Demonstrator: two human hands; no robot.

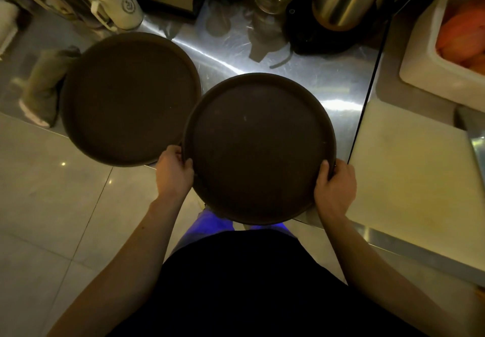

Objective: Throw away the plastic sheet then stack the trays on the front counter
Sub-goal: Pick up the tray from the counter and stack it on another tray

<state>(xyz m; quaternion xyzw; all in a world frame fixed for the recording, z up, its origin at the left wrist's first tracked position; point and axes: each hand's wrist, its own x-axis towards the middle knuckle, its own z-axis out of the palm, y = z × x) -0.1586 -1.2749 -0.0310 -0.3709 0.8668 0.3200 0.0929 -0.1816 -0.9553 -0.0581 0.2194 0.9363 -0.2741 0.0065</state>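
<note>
No readable text, numbers or brand names anywhere. Only a round emblem printed on the side of the white cylindrical bottle (123, 3) at the back left of the table (301, 79), too blurred to make out. Nothing printed on the dark round trays (258, 150) or the white bin (433, 55).

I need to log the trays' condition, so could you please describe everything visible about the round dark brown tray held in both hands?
The round dark brown tray looks like matte plastic, with a flat base and a low raised rim. Faint pale specks mark its base; otherwise it is bare. The left hand and right hand grip its near rim. It sits partly over the steel counter, overhanging the near edge, its left rim overlapping a second round dark tray.
</note>
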